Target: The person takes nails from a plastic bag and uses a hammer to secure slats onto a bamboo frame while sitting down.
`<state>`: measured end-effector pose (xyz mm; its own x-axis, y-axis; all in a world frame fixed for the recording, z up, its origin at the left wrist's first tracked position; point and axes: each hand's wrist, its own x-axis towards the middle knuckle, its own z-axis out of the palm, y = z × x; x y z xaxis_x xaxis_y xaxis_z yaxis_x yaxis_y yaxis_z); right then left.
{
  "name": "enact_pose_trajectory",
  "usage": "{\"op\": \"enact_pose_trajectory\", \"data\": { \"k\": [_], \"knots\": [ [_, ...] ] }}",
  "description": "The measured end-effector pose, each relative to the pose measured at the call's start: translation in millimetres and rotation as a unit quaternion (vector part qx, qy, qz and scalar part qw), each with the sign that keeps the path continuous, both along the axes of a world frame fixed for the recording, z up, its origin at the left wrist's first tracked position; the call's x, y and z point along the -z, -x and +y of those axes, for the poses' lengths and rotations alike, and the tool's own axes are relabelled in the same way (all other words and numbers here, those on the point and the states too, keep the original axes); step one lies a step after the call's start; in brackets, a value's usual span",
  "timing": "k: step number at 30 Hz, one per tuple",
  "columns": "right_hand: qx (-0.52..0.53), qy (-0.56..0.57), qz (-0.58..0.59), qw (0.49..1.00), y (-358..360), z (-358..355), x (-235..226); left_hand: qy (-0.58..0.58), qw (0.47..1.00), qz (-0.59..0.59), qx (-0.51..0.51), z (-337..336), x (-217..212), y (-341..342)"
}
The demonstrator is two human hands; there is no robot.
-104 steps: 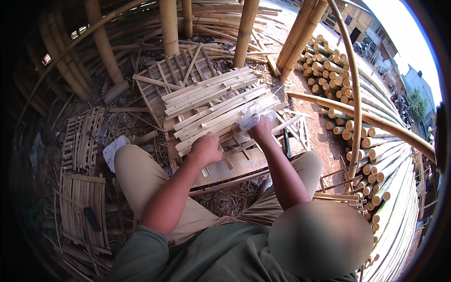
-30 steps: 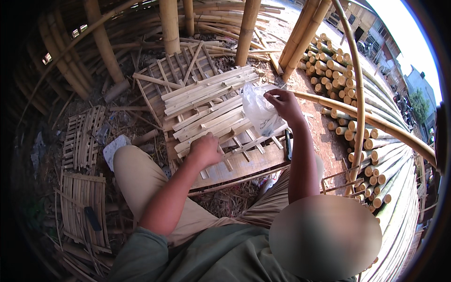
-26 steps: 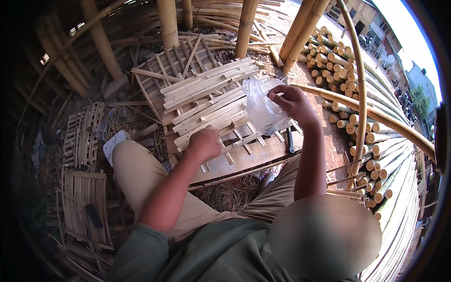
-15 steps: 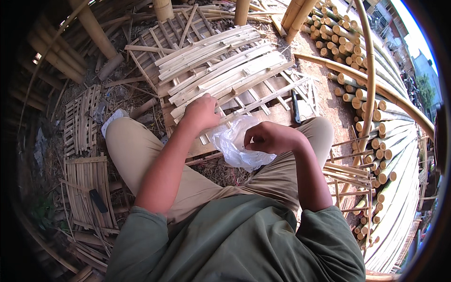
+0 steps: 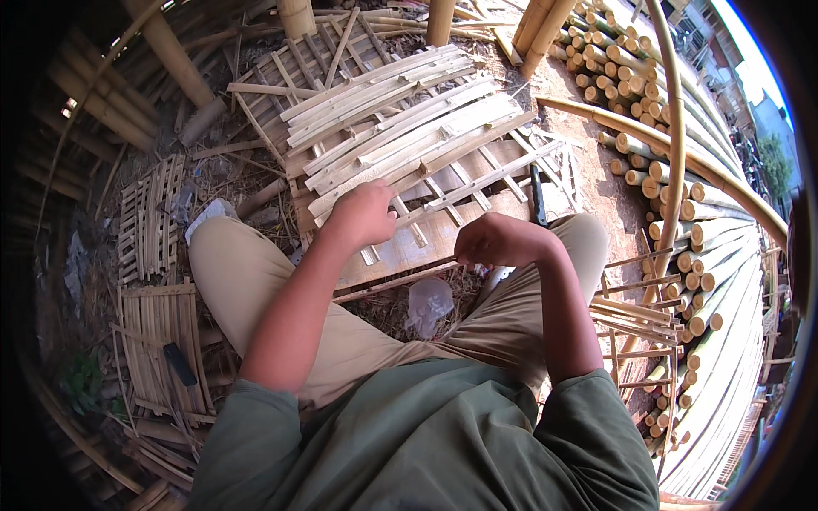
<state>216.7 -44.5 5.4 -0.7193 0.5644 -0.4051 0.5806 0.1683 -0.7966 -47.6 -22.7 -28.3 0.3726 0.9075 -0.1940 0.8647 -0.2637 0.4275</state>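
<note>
A bamboo slat panel (image 5: 400,128), long pale strips laid over crosspieces, lies on a wooden board (image 5: 400,255) in front of me. My left hand (image 5: 366,213) rests at the panel's near left corner, fingers curled against the slat ends; what they hold, if anything, is hidden. To its right, my right hand (image 5: 498,240) hovers over the board's near edge with bent wrist and fingers drawn together. Whatever is between those fingertips cannot be made out. Below, between my legs, a crumpled clear plastic bag (image 5: 429,305) is on the ground, apart from both hands.
A dark-handled tool (image 5: 538,194) lies beside the panel near my right knee. Stacked bamboo poles (image 5: 673,221) fill the right side, with a curved pole (image 5: 673,128) before them. Smaller slat panels (image 5: 162,332) lie on the left, a dark object (image 5: 179,364) on one. Upright posts (image 5: 175,60) stand beyond.
The plastic bag has dropped from beside my right hand to the ground between my legs. My right hand has shifted slightly right; my left hand has moved slightly nearer to me.
</note>
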Motion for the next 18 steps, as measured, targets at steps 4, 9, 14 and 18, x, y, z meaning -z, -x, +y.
{"op": "enact_pose_trajectory", "data": {
  "k": [4, 9, 14, 18],
  "knots": [
    [0.158, -0.059, -0.023, 0.985, -12.7, 40.2, -22.7, 0.004, 1.0, 0.001, 0.0, -3.6, -6.9, -1.9],
    [0.215, -0.2, 0.025, 0.955, -22.4, 91.1, 10.9, 0.014, 1.0, -0.026, -0.006, -0.8, -3.3, 1.6],
    [0.154, -0.309, 0.044, 0.938, -11.5, 106.4, 49.4, 0.02, 0.999, -0.012, -0.03, 2.2, -0.1, 3.8],
    [0.177, -0.297, 0.093, 0.934, -11.4, 101.5, 68.3, 0.044, 0.993, -0.06, -0.087, 8.8, -7.1, -1.4]
  ]
}}
